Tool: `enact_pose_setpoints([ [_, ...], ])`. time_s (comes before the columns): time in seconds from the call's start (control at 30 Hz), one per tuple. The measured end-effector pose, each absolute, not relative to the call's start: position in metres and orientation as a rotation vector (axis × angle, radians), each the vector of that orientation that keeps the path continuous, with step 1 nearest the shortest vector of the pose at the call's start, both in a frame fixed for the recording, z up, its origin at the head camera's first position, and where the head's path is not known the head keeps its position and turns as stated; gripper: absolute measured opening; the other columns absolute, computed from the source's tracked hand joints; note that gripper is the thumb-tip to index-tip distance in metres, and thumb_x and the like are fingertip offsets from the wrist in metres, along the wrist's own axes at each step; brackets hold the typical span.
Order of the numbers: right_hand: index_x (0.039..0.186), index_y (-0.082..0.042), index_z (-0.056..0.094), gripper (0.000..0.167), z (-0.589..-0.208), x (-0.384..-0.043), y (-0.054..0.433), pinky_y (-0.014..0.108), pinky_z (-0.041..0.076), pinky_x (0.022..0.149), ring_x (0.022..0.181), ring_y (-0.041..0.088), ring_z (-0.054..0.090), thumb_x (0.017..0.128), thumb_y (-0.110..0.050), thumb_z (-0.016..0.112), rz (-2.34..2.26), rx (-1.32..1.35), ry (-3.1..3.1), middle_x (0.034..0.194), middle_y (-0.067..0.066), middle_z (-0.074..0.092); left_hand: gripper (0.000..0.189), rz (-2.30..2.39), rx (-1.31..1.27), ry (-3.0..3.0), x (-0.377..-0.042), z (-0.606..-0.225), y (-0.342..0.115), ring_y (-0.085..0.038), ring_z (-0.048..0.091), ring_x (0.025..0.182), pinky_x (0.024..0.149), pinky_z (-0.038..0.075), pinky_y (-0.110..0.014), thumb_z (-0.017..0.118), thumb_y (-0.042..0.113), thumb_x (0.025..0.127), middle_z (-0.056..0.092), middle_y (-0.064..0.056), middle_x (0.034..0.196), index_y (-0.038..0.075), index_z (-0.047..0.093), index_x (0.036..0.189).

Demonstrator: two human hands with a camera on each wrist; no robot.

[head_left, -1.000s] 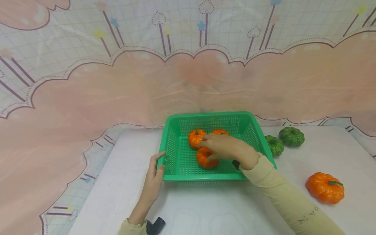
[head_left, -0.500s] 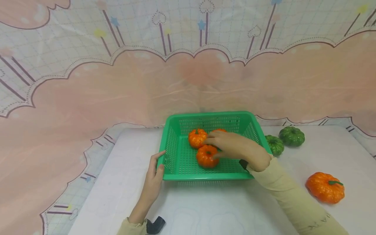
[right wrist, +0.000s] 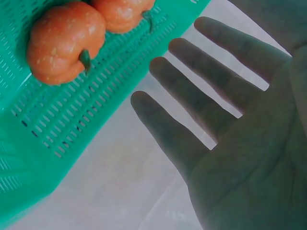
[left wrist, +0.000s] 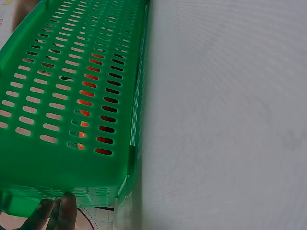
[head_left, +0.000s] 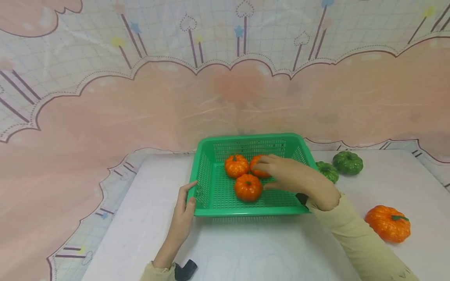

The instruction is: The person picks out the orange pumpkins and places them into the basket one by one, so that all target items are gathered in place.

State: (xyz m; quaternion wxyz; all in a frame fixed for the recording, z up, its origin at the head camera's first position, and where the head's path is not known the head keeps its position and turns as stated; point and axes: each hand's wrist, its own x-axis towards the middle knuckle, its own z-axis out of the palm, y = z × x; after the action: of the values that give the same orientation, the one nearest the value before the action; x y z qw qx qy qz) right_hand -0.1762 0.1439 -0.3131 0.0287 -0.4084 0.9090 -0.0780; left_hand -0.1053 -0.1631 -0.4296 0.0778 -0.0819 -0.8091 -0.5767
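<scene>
In the head view my left hand (head_left: 184, 210) grips the left edge of a green plastic basket (head_left: 246, 212), thumb and index finger at the rim. Its fingertips (left wrist: 67, 206) touch the basket's end wall in the left wrist view. Inside the basket sit three small orange pumpkins: one at back left (head_left: 236, 166), one in front (head_left: 248, 187), and one at back right (head_left: 259, 166), partly behind my right fingers. My right hand (head_left: 290, 175) hovers over the basket's right part. In the right wrist view its fingers (right wrist: 192, 96) are spread and straight, holding nothing.
Two green pumpkins, one nearer (head_left: 327, 172) and one farther (head_left: 348, 162), lie just right of the basket. A larger orange pumpkin (head_left: 388, 224) rests at the right on the white table (head_left: 246, 249). A patterned cloth (head_left: 211, 105) hangs behind.
My right hand has drawn back rightward from the front pumpkin, its fingers off it, uncovering more of the back-right pumpkin. My left hand stays at the basket's edge.
</scene>
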Motion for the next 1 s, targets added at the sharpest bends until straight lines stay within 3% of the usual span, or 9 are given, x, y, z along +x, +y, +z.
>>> enact_pose_setpoints([
  [0.33,0.134,-0.003,0.059,0.058,-0.312,-0.168,0.162,0.05,0.05,0.103,0.129,0.037,0.052,0.083,-0.024,0.08,-0.261,-1.199,2.856,0.137,0.015,0.057,0.042,-1.734,-0.26,-2.414,-0.106,-0.431,-0.164,-0.035,0.016,0.152,0.12,0.022,-0.052,0.03,0.016,0.109,0.02,-0.015,0.163,0.012,0.031,0.151],
  [1.0,0.132,-0.006,0.061,0.057,-0.313,-0.151,0.195,0.049,0.056,0.093,0.126,0.037,0.054,0.082,-0.025,0.081,-0.299,-1.131,2.963,0.135,0.012,0.058,0.042,-1.723,-0.25,-2.423,-0.106,-0.43,-0.164,-0.038,0.016,0.151,0.119,0.023,-0.05,0.029,0.016,0.108,0.019,-0.018,0.163,0.011,0.032,0.15],
])
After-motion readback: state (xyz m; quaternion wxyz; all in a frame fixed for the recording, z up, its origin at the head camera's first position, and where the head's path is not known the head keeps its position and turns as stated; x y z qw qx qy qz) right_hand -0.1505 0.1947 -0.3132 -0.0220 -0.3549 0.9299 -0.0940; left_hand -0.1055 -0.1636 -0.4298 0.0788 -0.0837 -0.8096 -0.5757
